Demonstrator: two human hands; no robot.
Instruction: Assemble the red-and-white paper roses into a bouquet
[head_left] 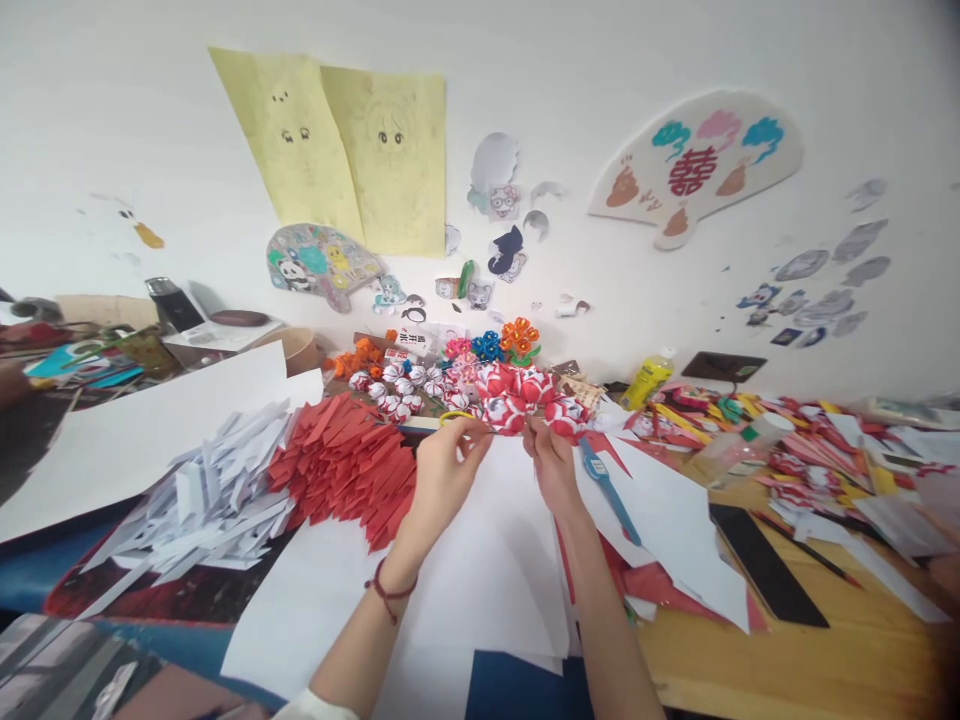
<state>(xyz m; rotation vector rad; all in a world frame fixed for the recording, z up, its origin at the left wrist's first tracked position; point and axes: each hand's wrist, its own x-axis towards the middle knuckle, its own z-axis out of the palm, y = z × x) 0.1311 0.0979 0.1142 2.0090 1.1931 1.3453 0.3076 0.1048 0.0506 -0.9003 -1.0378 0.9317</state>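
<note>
My left hand [448, 470] is pinched closed, thumb against fingers, with a braided dark red bracelet on its wrist. Level with it, my right hand [553, 468] is also closed in a pinch. Something thin seems to run between the fingertips, too small to name. Just beyond them lie several red-and-white folded paper flowers [504, 412], which the fingertips overlap in view; whether they touch cannot be told. Below both hands are white paper sheets [487, 560]. A heap of red paper strips [345, 460] lies left of my left hand. A blue cutter-like tool [611, 490] rests right of my right hand.
White paper strips [210, 490] are heaped at the left. Small flowers [405, 385] stand along the wall. At the right are a yellow bottle [649, 378], a black phone-like slab [769, 565], a pencil [810, 550] and piled coloured scraps [817, 450].
</note>
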